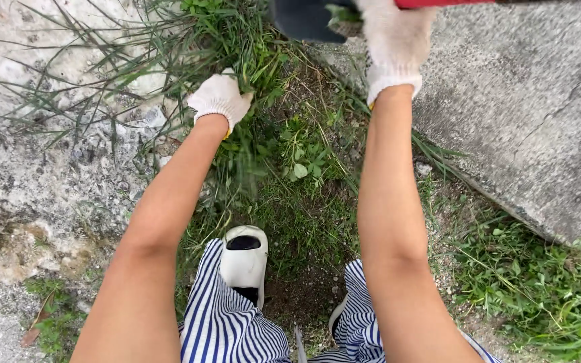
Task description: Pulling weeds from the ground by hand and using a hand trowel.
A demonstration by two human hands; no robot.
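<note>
My left hand [220, 99], in a white knit glove, is closed around a clump of long green grass [250, 54] growing in the strip between stone and concrete. At the top edge, my right hand [395, 50] wears the same kind of glove. It grips a tool with a red handle [438, 3] and a dark head [304, 19], held over the grass. Most of the tool is cut off by the frame. Low weeds [300, 161] grow between my two forearms.
A grey concrete slab [526, 114] lies on the right and rough pale stone [42, 168] on the left. A white slipper [245, 259], blue-and-white striped trousers [220, 323] and a bare patch of soil [304, 296] are below. More weeds [532, 282] grow at lower right.
</note>
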